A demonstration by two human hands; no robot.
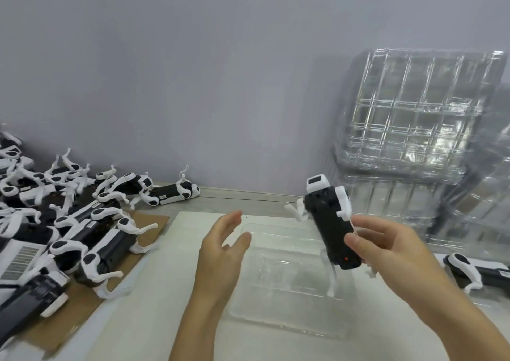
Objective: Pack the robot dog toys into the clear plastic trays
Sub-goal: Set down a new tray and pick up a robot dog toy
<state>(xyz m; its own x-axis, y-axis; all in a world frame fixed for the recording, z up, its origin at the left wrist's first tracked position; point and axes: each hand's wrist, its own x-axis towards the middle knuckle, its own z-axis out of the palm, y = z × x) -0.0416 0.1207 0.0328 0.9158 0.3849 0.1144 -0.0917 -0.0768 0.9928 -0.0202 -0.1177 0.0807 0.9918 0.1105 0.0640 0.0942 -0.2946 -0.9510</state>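
My right hand [392,253] grips a black-and-white robot dog toy [329,222] by its rear end, held tilted above a clear plastic tray [276,313] that lies on a white sheet. The toy's white head points up and away, and its white legs hang down over the tray. My left hand [220,253] hovers open just left of the tray, fingers apart, holding nothing. The tray's moulded cavity looks empty.
A large heap of robot dog toys [69,222] covers the cardboard at the left. Stacks of clear trays [414,112] stand against the wall at the right. Another toy [474,272] lies at the right edge. The wall is close behind.
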